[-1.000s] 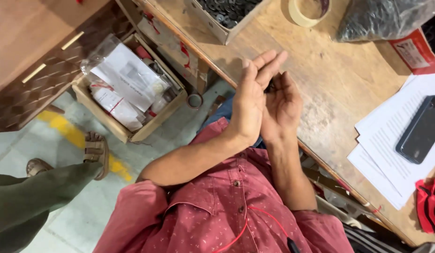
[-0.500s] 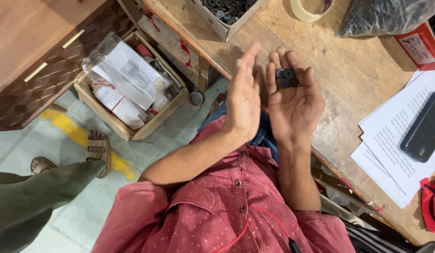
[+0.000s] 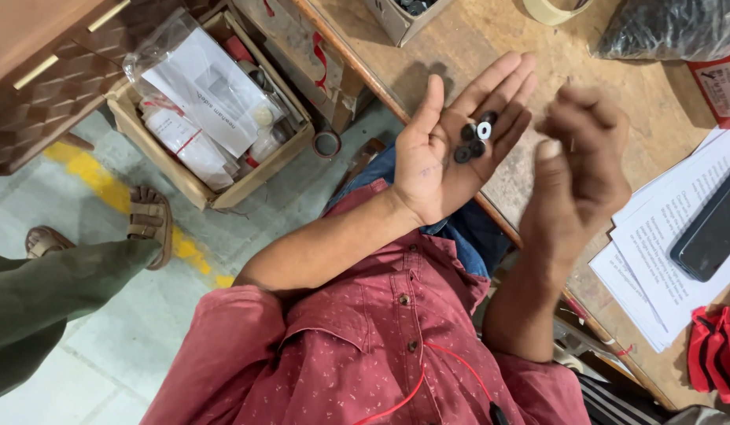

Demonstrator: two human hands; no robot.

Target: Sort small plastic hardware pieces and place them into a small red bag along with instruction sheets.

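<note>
The left hand (image 3: 447,149) lies open and flat, palm up, over the edge of the wooden table (image 3: 530,181), with its fingers stretched toward the table top. On the base of these fingers rest a few small washers (image 3: 475,135): most of them are dark, and one is light with a hole in the middle. The hand does not close on them; they only lie on the skin. The right hand (image 3: 581,169) is just beside it, apart from the washers, with the fingers curled loosely and the thumb up; it is blurred, so I cannot tell if it holds anything. On the table to the right lie white papers (image 3: 664,252) with a dark phone (image 3: 713,234) on top of them. Below the table, on the floor, stands a cardboard box (image 3: 211,118) full of plastic bags with papers. At the far left, another person's foot in a sandal (image 3: 149,224) rests on the floor.
</note>
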